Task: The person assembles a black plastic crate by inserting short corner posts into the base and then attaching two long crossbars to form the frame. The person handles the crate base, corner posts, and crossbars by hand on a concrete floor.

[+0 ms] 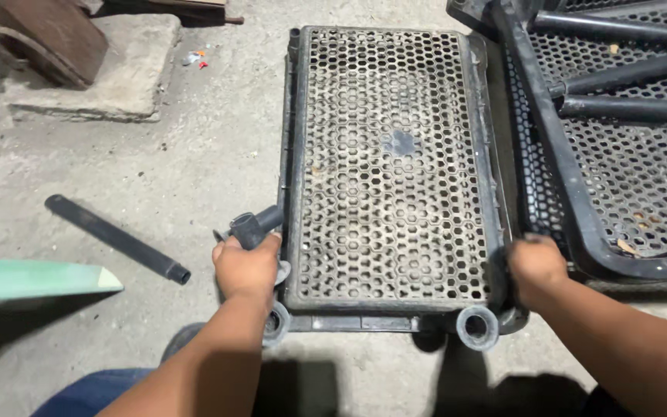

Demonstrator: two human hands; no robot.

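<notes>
A black perforated plastic shelf panel (pixel 391 154) lies flat on the concrete floor in front of me, with round leg sockets (pixel 477 327) at its near corners. My left hand (pixel 247 266) is closed around a short black tube fitting (pixel 256 225) at the panel's near left edge. Gripping the panel's near right edge is my right hand (pixel 536 266), fingers curled over the rim.
A loose black tube (pixel 116 238) lies on the floor to the left. Stacked black shelf panels with tubes (pixel 619 116) sit at the right. A pale green board (pixel 32 278) juts in from the left. A concrete slab (pixel 102 73) and a wooden piece (pixel 36 35) are at the upper left.
</notes>
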